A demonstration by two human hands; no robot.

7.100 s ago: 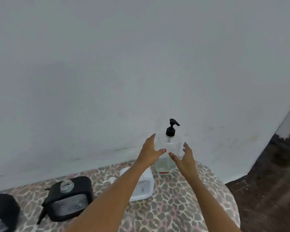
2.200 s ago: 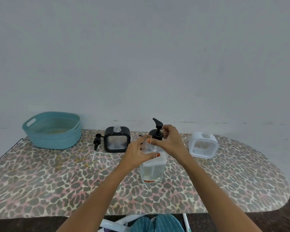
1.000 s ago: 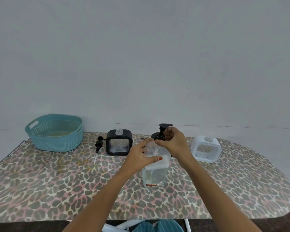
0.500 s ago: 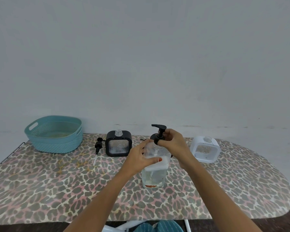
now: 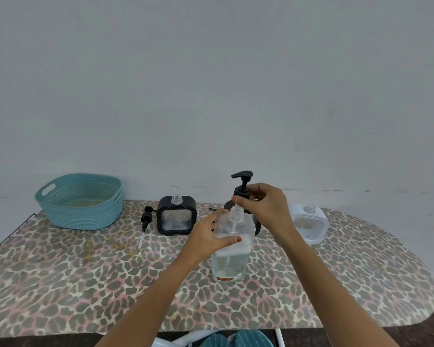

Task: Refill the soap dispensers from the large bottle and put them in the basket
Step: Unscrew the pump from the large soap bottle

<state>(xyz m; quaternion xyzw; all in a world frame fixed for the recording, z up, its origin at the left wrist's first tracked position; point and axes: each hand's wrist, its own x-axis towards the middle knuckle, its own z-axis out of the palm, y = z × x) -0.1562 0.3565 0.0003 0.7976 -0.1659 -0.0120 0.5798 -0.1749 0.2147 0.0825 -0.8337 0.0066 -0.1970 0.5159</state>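
Observation:
A large clear bottle (image 5: 232, 256), partly full of clear liquid, stands on the leopard-print board (image 5: 60, 284). My left hand (image 5: 211, 240) grips its shoulder. My right hand (image 5: 266, 209) pinches the black pump top (image 5: 243, 182), lifted just above the bottle's open neck with its tube still inside. A black square dispenser (image 5: 177, 216) with an open neck stands behind on the left. A white square dispenser (image 5: 308, 222), also open, stands on the right. The teal basket (image 5: 79, 201) sits at the far left.
A loose black pump with its tube (image 5: 145, 221) lies between the basket and the black dispenser. Another dark dispenser is mostly hidden behind the bottle and my right hand. A grey wall rises right behind the board. The board's rounded end is at the right.
The bottle was carried from the board's right end to the middle. My right hand twisted the pump top, which has now risen off the bottle's neck.

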